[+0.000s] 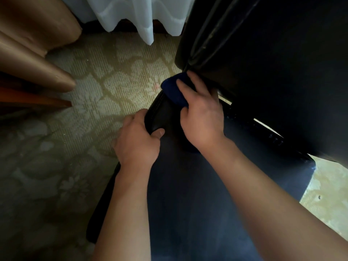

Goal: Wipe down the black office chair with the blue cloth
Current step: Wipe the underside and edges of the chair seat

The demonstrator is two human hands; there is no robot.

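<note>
- the black office chair (pixel 197 194) fills the right side and the bottom middle of the view. its seat runs long from the bottom edge up toward the middle, and the backrest (pixel 273 63) stands tall at the top right.
- the seat's far left corner points up toward the curtains.
- the chair looks dark and smooth, a bit shiny, with a stitched seam along the seat edge and folds low on the backrest.
- the blue cloth (pixel 174 90) is dark blue and bunched up. it sits on the far corner of the seat, right where the seat meets the backrest.
- the right hand (pixel 202 113) lies on top of the cloth. its fingers are close together and bent over the cloth, pressing it on the chair.
- the left hand (pixel 138 137) grips the seat's left edge, just beside the cloth. its fingers curl under the edge and the thumb presses on top.
- under the chair is a pale carpet (pixel 105 80) with a leafy pattern.
- a white sheer curtain (pixel 135 17) hangs at the top, and a shiny tan curtain (pixel 32 38) hangs at the left.
</note>
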